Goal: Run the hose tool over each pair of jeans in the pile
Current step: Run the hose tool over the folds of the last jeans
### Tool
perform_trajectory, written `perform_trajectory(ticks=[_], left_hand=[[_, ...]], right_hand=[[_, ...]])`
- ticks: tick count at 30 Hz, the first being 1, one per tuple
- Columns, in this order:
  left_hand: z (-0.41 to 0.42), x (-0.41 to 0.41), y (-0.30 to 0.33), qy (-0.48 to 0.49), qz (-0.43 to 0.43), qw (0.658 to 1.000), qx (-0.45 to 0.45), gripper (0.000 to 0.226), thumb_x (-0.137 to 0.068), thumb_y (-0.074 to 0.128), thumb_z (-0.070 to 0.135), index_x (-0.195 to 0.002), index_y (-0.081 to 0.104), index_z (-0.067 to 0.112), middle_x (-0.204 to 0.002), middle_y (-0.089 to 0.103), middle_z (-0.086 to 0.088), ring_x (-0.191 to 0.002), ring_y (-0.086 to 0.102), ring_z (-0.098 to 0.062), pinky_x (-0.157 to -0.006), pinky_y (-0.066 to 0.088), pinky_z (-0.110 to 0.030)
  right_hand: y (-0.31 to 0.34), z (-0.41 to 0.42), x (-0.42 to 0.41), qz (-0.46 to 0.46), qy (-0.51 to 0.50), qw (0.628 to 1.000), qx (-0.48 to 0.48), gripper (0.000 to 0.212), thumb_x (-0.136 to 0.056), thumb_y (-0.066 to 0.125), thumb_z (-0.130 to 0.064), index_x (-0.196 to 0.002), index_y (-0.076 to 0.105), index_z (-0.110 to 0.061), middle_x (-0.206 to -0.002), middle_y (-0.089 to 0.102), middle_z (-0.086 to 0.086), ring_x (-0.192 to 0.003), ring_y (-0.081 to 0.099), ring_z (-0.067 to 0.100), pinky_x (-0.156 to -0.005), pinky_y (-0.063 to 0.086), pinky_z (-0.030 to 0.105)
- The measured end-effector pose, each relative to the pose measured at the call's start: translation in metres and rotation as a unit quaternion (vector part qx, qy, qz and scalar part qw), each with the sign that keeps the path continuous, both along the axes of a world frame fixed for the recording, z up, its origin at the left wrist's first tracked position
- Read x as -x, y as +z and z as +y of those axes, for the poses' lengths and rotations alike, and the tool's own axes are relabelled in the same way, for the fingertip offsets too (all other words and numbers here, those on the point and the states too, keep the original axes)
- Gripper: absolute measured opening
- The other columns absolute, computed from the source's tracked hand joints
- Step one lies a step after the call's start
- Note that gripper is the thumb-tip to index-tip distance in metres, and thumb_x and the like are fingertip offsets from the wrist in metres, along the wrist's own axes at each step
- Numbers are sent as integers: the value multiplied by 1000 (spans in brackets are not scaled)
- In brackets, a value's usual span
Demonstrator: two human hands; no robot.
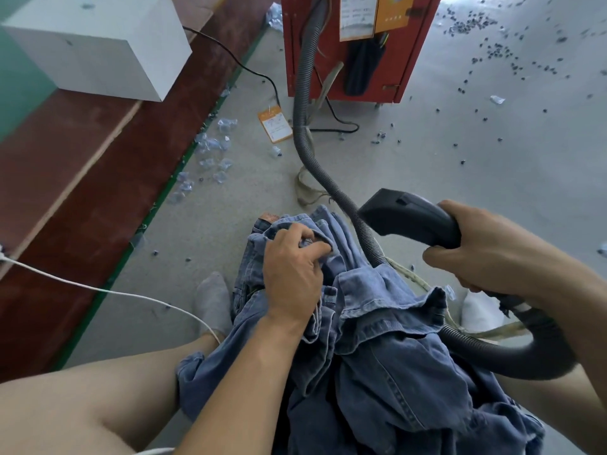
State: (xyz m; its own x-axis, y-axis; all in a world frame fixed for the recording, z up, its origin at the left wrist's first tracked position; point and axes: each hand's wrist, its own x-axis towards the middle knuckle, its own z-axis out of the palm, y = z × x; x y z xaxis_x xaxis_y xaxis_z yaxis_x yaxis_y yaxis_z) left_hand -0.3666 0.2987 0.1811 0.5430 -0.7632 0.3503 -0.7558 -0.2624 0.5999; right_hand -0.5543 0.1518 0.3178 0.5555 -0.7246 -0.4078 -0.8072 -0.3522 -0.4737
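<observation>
gripping a fold of the crumpled, faded blue denim jeans [377, 339] heaped on my lap, my left hand [292, 267] pinches the cloth. my right hand [486, 254] is clenched round the smooth black plastic hose tool [410, 215], held just above the pile. one ribbed grey hose [305, 103] curves away to a red metal cabinet [358, 44]; one orange card [275, 124] lies on the floor, its writing unreadable.

text: none readable | orange tag [275, 124] on floor at 12 o'clock: printed lines too blurred to read | white sheet [358, 16] and orange card [394, 11] on red cabinet [404, 60] at 1 o'clock: print too small to make out
</observation>
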Motion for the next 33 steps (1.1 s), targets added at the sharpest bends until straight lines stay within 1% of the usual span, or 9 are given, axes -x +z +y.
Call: perform_trajectory(ticks=[8,14,17,20,23,27,29,30,33], left_hand=[[-4,55,-1,-83,33,996,23,23,-91,64,-3,-102,81,8,-99,69,-10,-89,62,-33,-75,51,-48],[8,65,-1,-87,-2,996,-14,30,-92,61,2,-110,79,17,-102,67,-2,-89,56,-28,-76,48,-44],[16,71,10,45,161,985,30,29,-90,50,26,-90,74,41,-106,57,24,-105,46,-17,-89,47,-45],[16,71,17,233,236,943,30,13,-94,65,41,-81,68,39,-101,53,15,-103,43,-20,-88,48,-51],[12,77,19,235,281,929,-44,33,-84,81,41,-89,53,23,-93,51,7,-92,47,-18,-84,47,-38],[15,97,32,182,378,906,-62,40,-87,78,42,-74,46,23,-67,52,7,-62,51,-10,-61,47,-33],[11,96,41,120,478,852,-177,48,-93,64,60,-72,59,17,-63,65,1,-60,61,-15,-62,54,-35],[8,93,46,102,558,797,-208,56,-95,58,65,-77,65,12,-70,73,-4,-63,67,-19,-61,57,-33],[-3,85,61,131,847,503,-112,54,-94,67,56,-98,60,2,-108,71,-23,-86,72,-32,-57,63,-34]], right_hand=[[-47,10,-54,-56,-115,991,-38,55,-68,92,-55,-84,63,-12,-53,63,1,-38,53,12,-42,45,29],[-71,9,-76,30,-55,998,13,27,-72,80,-22,-87,65,-6,-69,66,12,-53,57,20,-46,43,27],[-76,7,-75,-15,-103,994,24,18,-74,74,-16,-86,62,-11,-74,67,11,-61,64,26,-45,43,27],[-70,1,-68,-128,-195,971,-45,13,-75,74,-9,-81,62,-10,-62,65,10,-44,58,24,-40,42,29],[-61,4,-62,-185,-208,956,-95,19,-79,77,-7,-77,59,-12,-56,55,8,-40,45,16,-37,34,23],[-55,11,-62,-218,-196,950,-111,20,-80,81,-7,-82,61,-11,-53,58,4,-41,49,14,-40,39,25],[-55,10,-62,-231,-194,947,-114,20,-80,81,-6,-85,63,-10,-56,58,4,-45,51,16,-47,43,30],[-55,10,-62,-233,-193,947,-112,19,-80,81,-6,-87,64,-9,-58,59,6,-48,52,18,-50,45,32],[-56,9,-62,-232,-190,948,-109,21,-80,81,-6,-93,65,-6,-57,58,3,-47,52,16,-50,46,31]])
